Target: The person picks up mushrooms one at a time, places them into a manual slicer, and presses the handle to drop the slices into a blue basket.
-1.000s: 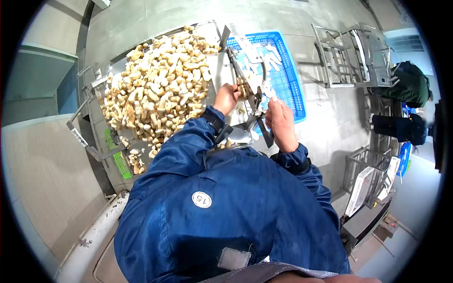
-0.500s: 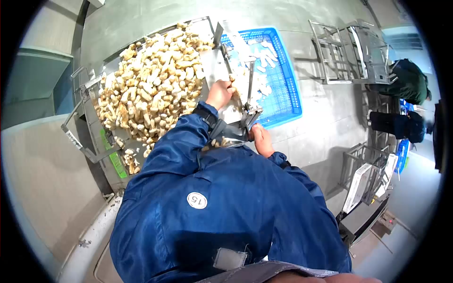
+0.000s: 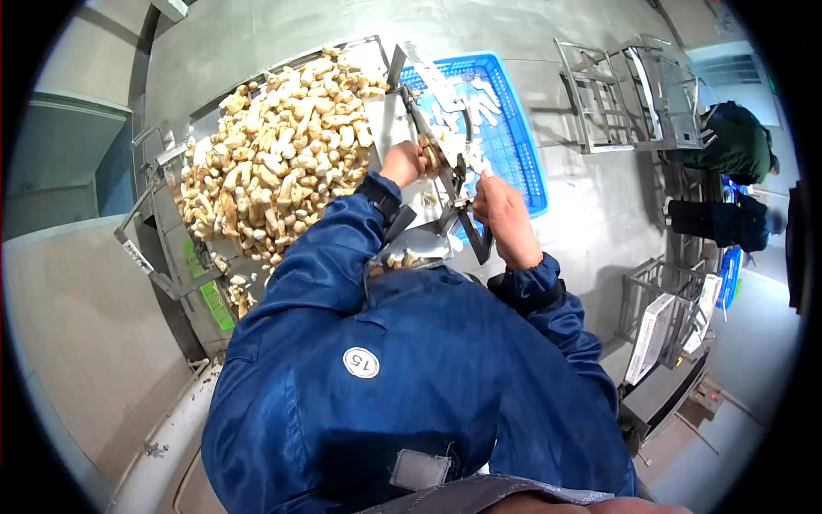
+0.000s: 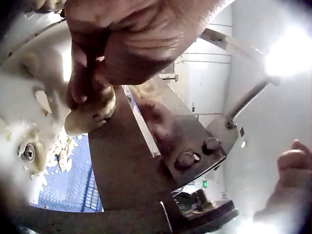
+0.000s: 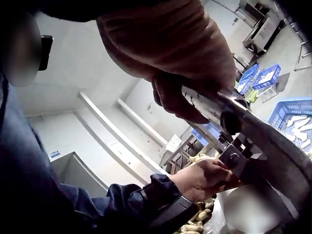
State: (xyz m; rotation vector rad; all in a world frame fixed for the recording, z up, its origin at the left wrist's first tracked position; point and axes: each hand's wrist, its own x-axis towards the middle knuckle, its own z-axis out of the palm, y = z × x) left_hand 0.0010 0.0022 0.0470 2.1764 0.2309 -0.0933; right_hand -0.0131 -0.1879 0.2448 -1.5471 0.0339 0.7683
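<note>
The left hand (image 3: pixel 402 164) pinches a pale mushroom piece beside a metal blade device (image 3: pixel 438 141). In the left wrist view, the fingers of the left hand (image 4: pixel 122 53) hold that mushroom piece (image 4: pixel 92 117) against the edge of a flat metal plate (image 4: pixel 126 151). The right hand (image 3: pixel 507 218) grips the device's handle; in the right wrist view the right hand (image 5: pixel 170 58) is curled round the metal handle (image 5: pixel 204 105). A large heap of mushrooms (image 3: pixel 282 154) lies left of the left hand. White slices (image 3: pixel 484 103) lie in a blue basket (image 3: pixel 535 176) beyond the device.
A green basket (image 3: pixel 214 300) is below the heap, near a metal frame (image 3: pixel 137 244). Metal racks (image 3: pixel 608 103) stand on the right, with people in dark clothing (image 3: pixel 736 146) behind them. More frames and a white-edged tray (image 3: pixel 651 338) are at the lower right.
The right hand went down toward the body with the handle half a second ago and is now raised again, with the blade lifted. The left hand stays beside the device.
</note>
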